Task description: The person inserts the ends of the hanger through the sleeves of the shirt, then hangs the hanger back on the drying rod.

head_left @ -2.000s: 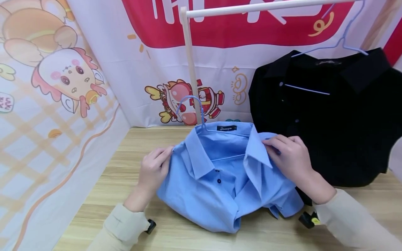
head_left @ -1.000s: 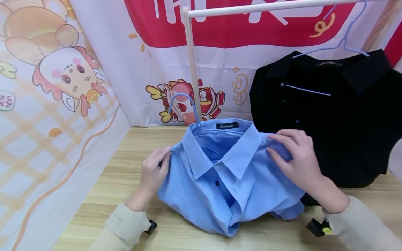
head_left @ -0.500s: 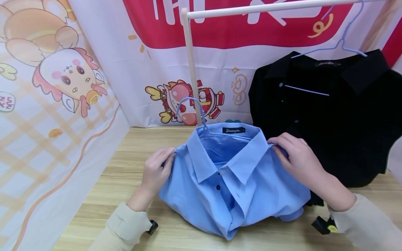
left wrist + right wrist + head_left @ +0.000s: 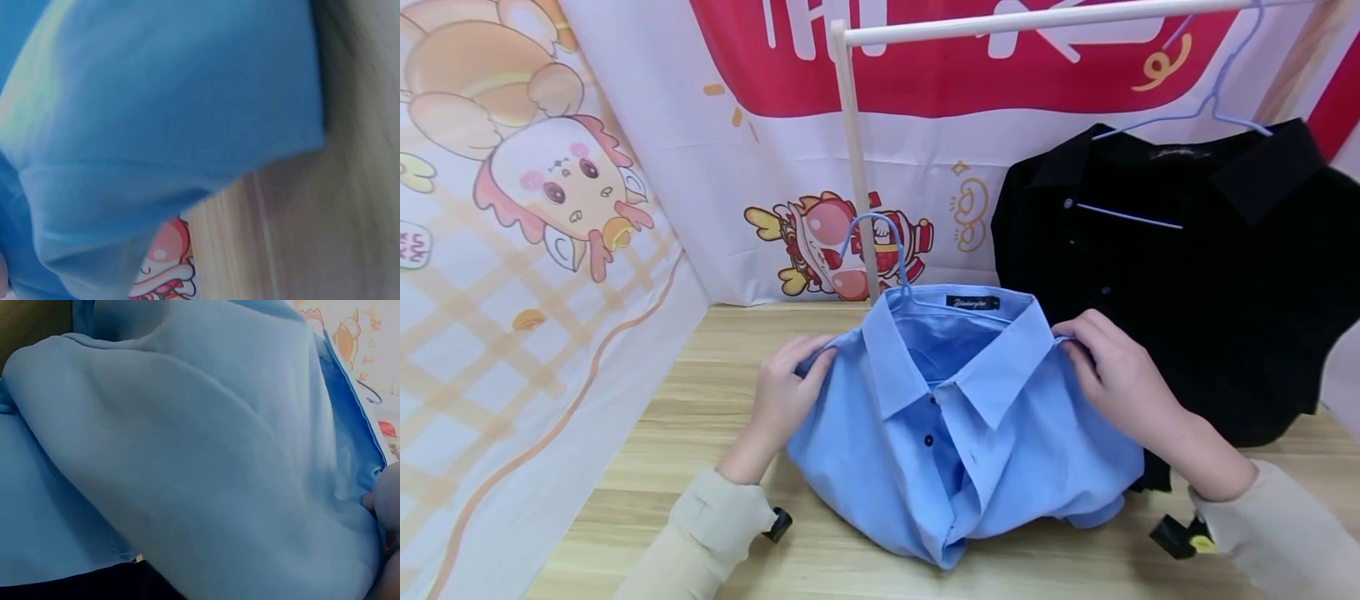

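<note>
A light blue collared shirt (image 4: 865, 433) is on a blue hanger (image 4: 901, 250), whose hook rises from the neck opening and leans left. The shirt's lower part bunches over the table. My left hand (image 4: 786, 392) pinches its left shoulder, and my right hand (image 4: 1112, 367) pinches the right shoulder near the collar. Dark buttons run down the front, and a black label shows inside the collar. Blue cloth (image 4: 175, 94) fills most of the left wrist view. In the right wrist view my fingertips (image 4: 389, 497) hold the shirt at the right edge.
Behind stands a wooden rack (image 4: 1000, 27) with a horizontal rail. From it hangs a black shirt (image 4: 1150, 317) on another hanger at the right, close behind my right hand. Printed cloth (image 4: 535, 333) covers the left and back. The wooden table (image 4: 685, 433) lies beneath.
My right hand loosened at the shoulder, then pinched it again farther right. The collar lies straighter now. Both hands and the shirt have shifted slightly right, and the hanger hook has risen.
</note>
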A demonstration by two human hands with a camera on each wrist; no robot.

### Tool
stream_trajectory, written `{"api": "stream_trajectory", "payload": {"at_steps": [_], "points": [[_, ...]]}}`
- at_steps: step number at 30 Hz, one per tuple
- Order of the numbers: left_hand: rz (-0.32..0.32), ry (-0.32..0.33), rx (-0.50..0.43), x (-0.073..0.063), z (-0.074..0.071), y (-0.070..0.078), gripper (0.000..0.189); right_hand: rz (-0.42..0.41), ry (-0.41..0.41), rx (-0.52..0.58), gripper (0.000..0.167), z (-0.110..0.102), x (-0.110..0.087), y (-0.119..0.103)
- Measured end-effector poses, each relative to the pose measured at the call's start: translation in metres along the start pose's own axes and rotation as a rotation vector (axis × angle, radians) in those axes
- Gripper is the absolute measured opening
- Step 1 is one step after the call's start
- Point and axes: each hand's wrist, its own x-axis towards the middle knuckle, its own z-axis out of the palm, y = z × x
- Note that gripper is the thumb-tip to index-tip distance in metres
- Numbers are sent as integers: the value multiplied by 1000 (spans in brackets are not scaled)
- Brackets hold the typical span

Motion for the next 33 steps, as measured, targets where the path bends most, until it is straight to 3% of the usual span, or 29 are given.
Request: {"api": "stream_trajectory", "payload": {"at_steps": [6,15,19,27,33], "points": [[-183,27,-75,5,-3,9,21,28,18,22,22,0,-2,1],[-235,125,-89,5,-12,7,32,54,27,49,20,-1,-1,3],[-287,90,-97,3,-15,4,25,82,17,69,19,-2,-2,5],[-393,-106,-72,-3,-18,-3,19,129,-23,58,20,-8,-3,8],[-372,-75,-75,-6,-14,-3,11,91,-46,-50,21,-13,2,7]]}}
